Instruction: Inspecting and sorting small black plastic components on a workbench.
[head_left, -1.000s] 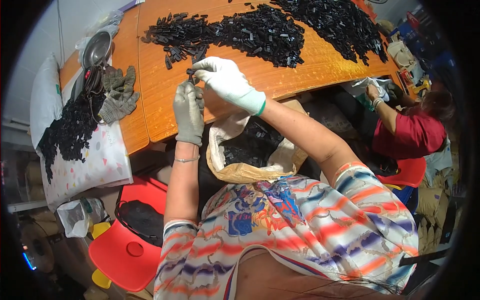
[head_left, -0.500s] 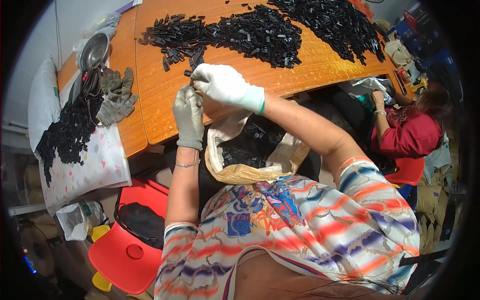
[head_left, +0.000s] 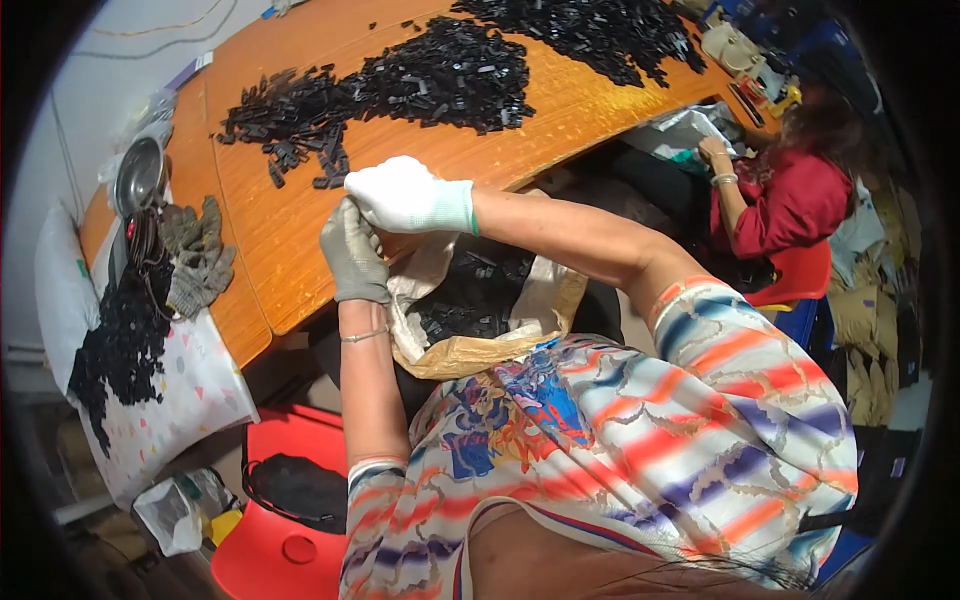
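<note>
My left hand [head_left: 355,255], in a grey glove, and my right hand [head_left: 408,194], in a white knit glove, meet over the near edge of the orange wooden table [head_left: 290,220]. The fingers of both are closed and pressed together; whatever lies between them is hidden. Just beyond the fingertips, small black plastic pieces [head_left: 329,183] lie on the tabletop, beside a large heap of the same kind [head_left: 440,80]. Below my hands, an open sack [head_left: 450,358] with its rim rolled back rests at my lap, black pieces [head_left: 470,290] inside it.
At left lie patterned work gloves [head_left: 200,255], a metal bowl [head_left: 140,175] and black scraps [head_left: 125,350] on a white sheet. Another black heap [head_left: 600,40] spreads at the far right. A co-worker in a red top [head_left: 800,205] sits at right. A red chair [head_left: 290,530] stands at lower left.
The view has shifted, so the table and heaps sit farther left. My hands have drawn closer together, and the dark piece seen between my fingers earlier is now hidden.
</note>
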